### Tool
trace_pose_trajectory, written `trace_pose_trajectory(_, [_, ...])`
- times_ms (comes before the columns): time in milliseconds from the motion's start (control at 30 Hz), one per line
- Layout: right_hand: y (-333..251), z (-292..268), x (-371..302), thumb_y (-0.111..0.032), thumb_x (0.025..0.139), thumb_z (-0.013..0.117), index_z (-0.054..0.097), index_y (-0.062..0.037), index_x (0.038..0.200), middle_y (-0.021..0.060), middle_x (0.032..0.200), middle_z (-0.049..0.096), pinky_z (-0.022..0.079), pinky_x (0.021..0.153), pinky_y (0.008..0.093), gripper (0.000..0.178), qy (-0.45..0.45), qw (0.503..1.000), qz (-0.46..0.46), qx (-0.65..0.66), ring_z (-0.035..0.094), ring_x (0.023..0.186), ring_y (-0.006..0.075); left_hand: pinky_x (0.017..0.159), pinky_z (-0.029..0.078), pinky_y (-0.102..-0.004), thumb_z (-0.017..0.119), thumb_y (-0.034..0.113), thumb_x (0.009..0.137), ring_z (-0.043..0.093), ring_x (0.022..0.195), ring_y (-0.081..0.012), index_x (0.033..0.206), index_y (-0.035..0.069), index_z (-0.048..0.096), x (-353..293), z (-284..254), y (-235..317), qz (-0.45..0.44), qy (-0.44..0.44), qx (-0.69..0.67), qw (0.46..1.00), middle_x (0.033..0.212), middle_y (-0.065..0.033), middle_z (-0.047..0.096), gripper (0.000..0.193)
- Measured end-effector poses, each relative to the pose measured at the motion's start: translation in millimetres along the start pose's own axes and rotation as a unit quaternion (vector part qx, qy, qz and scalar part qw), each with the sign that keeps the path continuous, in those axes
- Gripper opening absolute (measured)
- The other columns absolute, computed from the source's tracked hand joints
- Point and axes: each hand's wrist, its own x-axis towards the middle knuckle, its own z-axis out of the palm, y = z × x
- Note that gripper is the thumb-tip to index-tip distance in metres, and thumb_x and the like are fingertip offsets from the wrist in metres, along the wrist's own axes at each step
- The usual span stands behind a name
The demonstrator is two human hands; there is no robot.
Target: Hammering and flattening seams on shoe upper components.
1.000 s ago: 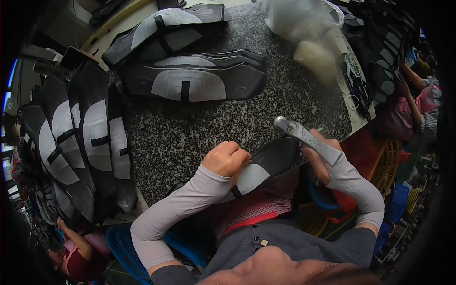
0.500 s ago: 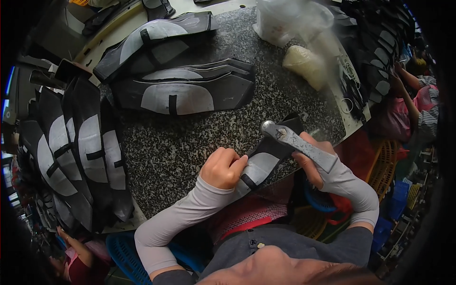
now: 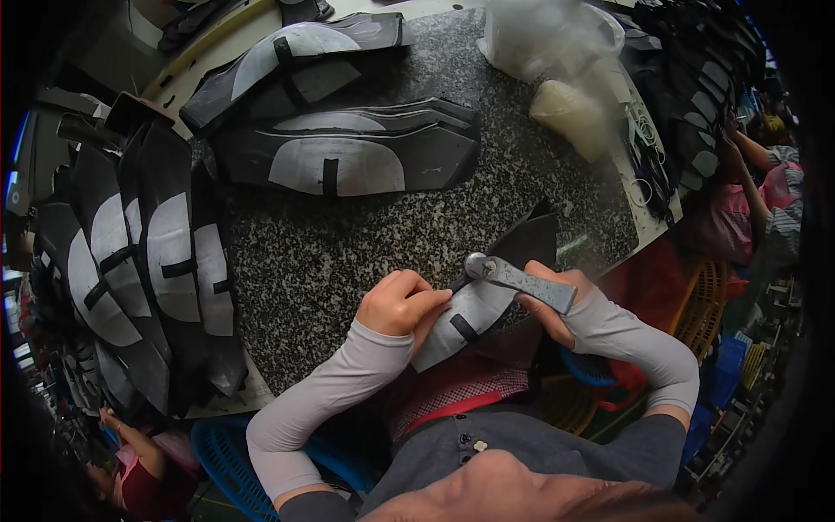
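Near the front edge of the speckled stone slab [image 3: 322, 261], a black sheet piece with a light grey patch [image 3: 483, 306] and a short black strip lies aslant, its near end overhanging the edge. My left hand [image 3: 396, 303] pinches the upper edge of this piece between thumb and fingers. In my right hand [image 3: 557, 304] is a hammer [image 3: 532, 284], its fingers wrapped round the handle, which is mostly hidden beneath the metal head. The hammer's rounded face is over the piece's upper edge, just right of my left fingertips; whether it touches cannot be made out.
Similar black pieces [image 3: 335, 170] lie in overlapping stacks across the slab's far side. More pieces [image 3: 170, 252] stand fanned along the left. A clear plastic bag [image 3: 509, 39] and a cream-coloured lump [image 3: 565, 117] sit at the far right. Baskets [image 3: 700, 300] and other people [image 3: 735, 209] are beyond the slab.
The hammer and my right hand have moved left and slightly down, closer to my left fingertips. The black piece has shifted and turned a little, with my left hand still at its edge.
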Motion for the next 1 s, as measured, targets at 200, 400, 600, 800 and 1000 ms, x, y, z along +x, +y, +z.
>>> trace_pose_trajectory(200, [-10,7,-8,-0.011,0.094,0.056,0.050,-0.0041,0.094,0.0031,0.068,0.053,0.039,0.056,0.0263,0.010,0.027,0.998,-0.042,0.040,0.051,0.061,0.0097,0.051,0.048,-0.0272,0.067,0.004,0.071,0.054,0.065,-0.0195,0.090,0.000,0.069,-5,9,16,0.096,0.056,0.169,0.979,0.073,-0.0050,0.054,0.019])
trace_pose_trajectory(400, [-9,11,-3,-0.012,0.091,0.060,0.049,-0.0062,0.095,0.0122,0.070,0.056,0.044,0.054,0.0314,0.013,0.034,0.996,-0.024,0.075,0.061,0.060,0.0234,0.050,0.047,-0.0271,0.072,0.002,0.070,0.055,0.064,-0.0194,0.092,0.001,0.070,-12,12,18,0.127,0.068,0.253,0.957,0.074,-0.0059,0.057,0.023])
trace_pose_trajectory(600, [-16,18,4,-0.011,0.092,0.057,0.046,-0.0055,0.093,0.0093,0.070,0.057,0.044,0.054,0.0294,0.012,-0.029,0.999,0.010,-0.017,0.060,0.060,0.0213,0.058,0.049,-0.0317,0.080,0.009,0.072,0.059,0.067,-0.0225,0.084,0.003,0.071,-24,-14,2,-0.030,0.031,-0.003,0.999,0.077,-0.0074,0.062,0.016])
trace_pose_trajectory(800, [-17,32,-4,-0.013,0.094,0.058,0.048,-0.0055,0.094,0.0122,0.070,0.063,0.045,0.052,0.0307,0.013,-0.024,0.997,-0.076,-0.020,0.067,0.062,0.0270,0.055,0.048,-0.0303,0.071,0.007,0.071,0.057,0.066,-0.0197,0.083,0.001,0.068,-34,-1,15,0.071,0.079,0.179,0.978,0.074,-0.0048,0.058,0.014])
trace_pose_trajectory(1000, [-36,24,7,-0.013,0.091,0.060,0.049,-0.0063,0.096,0.0096,0.067,0.052,0.043,0.057,0.0294,0.014,-0.082,0.988,0.113,0.070,0.054,0.059,0.0179,0.056,0.048,-0.0307,0.072,0.006,0.072,0.058,0.067,-0.0217,0.085,0.001,0.069,-48,-7,8,0.023,0.070,0.102,0.992,0.073,-0.0060,0.057,0.014])
